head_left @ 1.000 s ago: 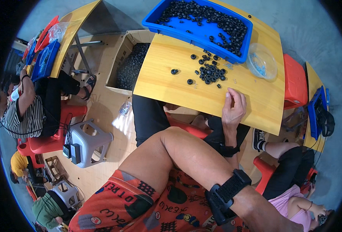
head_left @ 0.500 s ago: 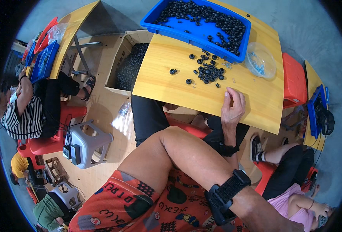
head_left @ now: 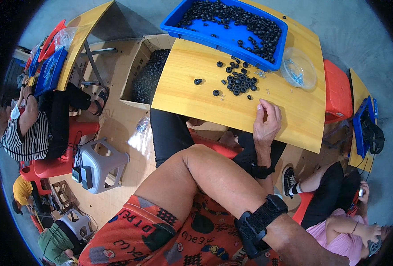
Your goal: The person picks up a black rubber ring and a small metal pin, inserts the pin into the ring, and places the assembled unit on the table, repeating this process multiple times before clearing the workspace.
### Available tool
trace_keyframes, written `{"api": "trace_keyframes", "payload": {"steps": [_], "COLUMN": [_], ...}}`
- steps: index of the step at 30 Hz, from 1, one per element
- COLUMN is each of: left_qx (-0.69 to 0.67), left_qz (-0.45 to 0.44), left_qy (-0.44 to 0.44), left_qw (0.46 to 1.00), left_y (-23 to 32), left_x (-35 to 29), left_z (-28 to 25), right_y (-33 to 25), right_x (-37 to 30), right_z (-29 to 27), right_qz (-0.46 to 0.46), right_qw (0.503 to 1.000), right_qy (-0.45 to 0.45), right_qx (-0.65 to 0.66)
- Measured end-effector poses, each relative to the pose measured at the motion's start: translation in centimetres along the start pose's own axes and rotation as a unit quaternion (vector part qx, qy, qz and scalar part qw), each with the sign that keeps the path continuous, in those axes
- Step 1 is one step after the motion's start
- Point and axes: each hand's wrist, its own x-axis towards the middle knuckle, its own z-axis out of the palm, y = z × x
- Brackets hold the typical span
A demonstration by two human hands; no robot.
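Note:
My right hand (head_left: 268, 122) rests at the near edge of the yellow table (head_left: 183, 84), loosely curled, thumb and fingertips slightly apart, nothing visible in it. Just beyond its fingertips lies a pile of small black ring-shaped parts (head_left: 240, 83), a few lying apart to the left. Tiny clear pieces (head_left: 222, 97) are scattered near them. My left arm is bent across my body, over the right forearm, with a black strap round it. Only part of my left hand (head_left: 327, 257) shows at the lower edge; its fingers are out of sight.
A blue tray (head_left: 192, 36) of black parts sits at the table's far side. A clear round tub (head_left: 309, 82) with small blue pieces stands right of it. Left stands a cardboard box (head_left: 136, 73); right, a red stool (head_left: 337, 93). People sit at both sides.
My hands and the parts on the table stay put. The person in pink at the right has shifted a foot and raised a hand holding a small white thing.

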Motion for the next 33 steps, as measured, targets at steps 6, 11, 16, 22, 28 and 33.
{"api": "trace_keyframes", "payload": {"steps": [6,11,16,22,28,33], "left_qx": [0.014,-0.055,-0.041,-0.011,0.054,0.025], "left_qz": [-0.058,-0.074,-0.087,-0.031,-0.068,-0.121], "left_qy": [-0.003,-0.05,-0.075,0.003,-0.002,-0.032], "left_qw": [0.998,0.994,0.993,0.999,0.996,0.992], "left_y": [-0.1,-0.7,-0.8,-0.1,0.6,1.1], "left_x": [1.1,1.3,1.7,1.0,0.9,1.1], "left_z": [0.4,-0.1,-0.5,0.6,1.1,0.6], "right_y": [-0.2,-0.1,-0.1,-0.3,-0.1,-0.1], "right_x": [0.0,0.1,0.1,0.1,-0.1,-0.1], "right_z": [-0.1,-0.1,0.0,-0.1,-0.1,0.0], "right_qz": [0.003,0.0,-0.003,-0.01,-0.001,-0.002], "right_qw": [1.0,1.0,1.0,1.0,1.0,1.0], "right_qy": [-0.004,-0.004,-0.002,-0.001,-0.002,-0.008], "right_qx": [0.002,0.0,0.004,-0.002,0.001,0.012]}}
